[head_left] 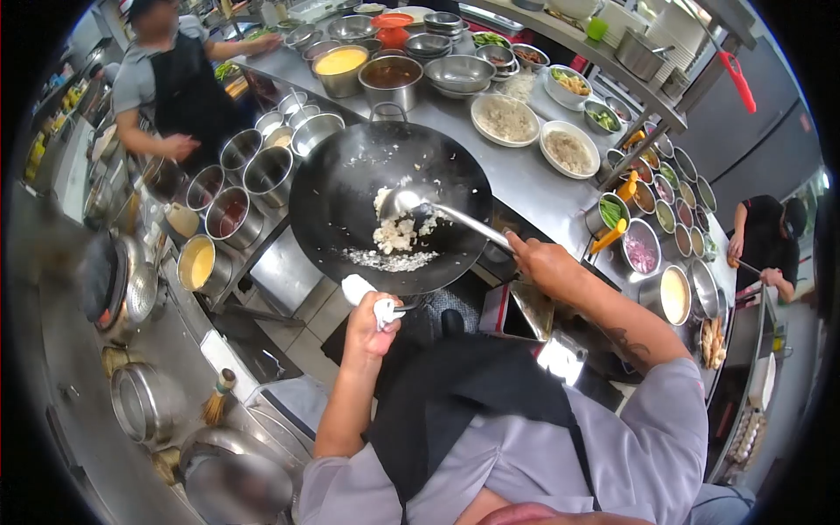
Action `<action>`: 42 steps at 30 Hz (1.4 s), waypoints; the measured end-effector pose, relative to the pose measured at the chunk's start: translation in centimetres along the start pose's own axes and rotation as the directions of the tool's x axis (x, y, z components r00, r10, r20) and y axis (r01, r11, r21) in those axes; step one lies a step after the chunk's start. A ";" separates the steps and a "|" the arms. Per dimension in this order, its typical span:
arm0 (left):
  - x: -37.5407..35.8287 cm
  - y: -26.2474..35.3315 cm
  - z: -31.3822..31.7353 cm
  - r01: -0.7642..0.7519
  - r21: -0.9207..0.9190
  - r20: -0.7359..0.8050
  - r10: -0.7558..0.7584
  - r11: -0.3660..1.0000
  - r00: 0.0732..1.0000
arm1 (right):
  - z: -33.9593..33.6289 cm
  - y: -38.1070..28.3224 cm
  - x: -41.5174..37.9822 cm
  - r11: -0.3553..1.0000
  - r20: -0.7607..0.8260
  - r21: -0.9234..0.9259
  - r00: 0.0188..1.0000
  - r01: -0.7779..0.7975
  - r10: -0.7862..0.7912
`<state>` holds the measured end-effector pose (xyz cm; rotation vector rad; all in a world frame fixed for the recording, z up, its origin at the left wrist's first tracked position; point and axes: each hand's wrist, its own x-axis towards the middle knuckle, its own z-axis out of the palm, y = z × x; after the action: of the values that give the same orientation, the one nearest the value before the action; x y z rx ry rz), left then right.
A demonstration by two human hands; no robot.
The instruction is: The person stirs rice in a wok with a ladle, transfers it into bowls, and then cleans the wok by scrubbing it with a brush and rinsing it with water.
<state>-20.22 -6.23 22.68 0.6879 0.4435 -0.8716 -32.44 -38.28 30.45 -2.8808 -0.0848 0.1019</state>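
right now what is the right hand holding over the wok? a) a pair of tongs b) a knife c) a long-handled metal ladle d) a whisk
c: the right hand grips the long handle of a metal ladle whose bowl sits over the white food in the black wok, while the left hand holds the wok's cloth-wrapped handle.

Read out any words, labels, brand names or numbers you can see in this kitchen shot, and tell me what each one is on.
None can be read.
The wok, the ladle in the right hand and the cloth-wrapped handle in the left hand show no lettering.
The steel containers and bowls carry no visible labels.
The items on the far-left shelf may be printed, but they are too small and blurred to read.
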 end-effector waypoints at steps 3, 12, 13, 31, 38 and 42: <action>0.0 -0.4 -1.4 -0.001 -0.016 0.041 0.002 1.000 0.999 | 0.3 -1.3 0.6 0.986 -0.150 0.164 0.988 -0.010 0.035; -9.6 -3.1 -6.4 0.000 -0.205 -0.259 -0.054 0.979 0.964 | -3.4 -3.6 1.3 0.895 -0.224 0.442 0.974 0.058 0.047; -6.1 -3.1 -8.2 0.114 -0.243 -0.047 -0.129 0.963 0.991 | -2.9 -3.7 2.8 0.847 -0.144 0.532 0.987 0.011 0.077; -0.8 -6.0 -6.4 -0.179 0.301 -0.092 0.215 0.937 0.972 | 6.0 -5.3 1.6 0.149 0.425 0.860 0.846 -0.489 0.323; -0.4 -2.5 -5.7 0.176 0.055 0.042 -0.178 0.983 0.983 | 7.9 -3.6 0.6 -0.738 0.621 0.307 0.714 -0.600 -0.322; -0.8 -2.2 -4.6 0.207 0.038 0.032 -0.208 0.978 0.978 | 6.6 -3.2 -0.8 -0.814 0.609 0.201 0.721 -0.545 -0.332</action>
<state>-22.84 -3.54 19.12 0.6638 0.4747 -1.0894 -33.88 -33.59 24.96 -0.1396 0.5743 0.6372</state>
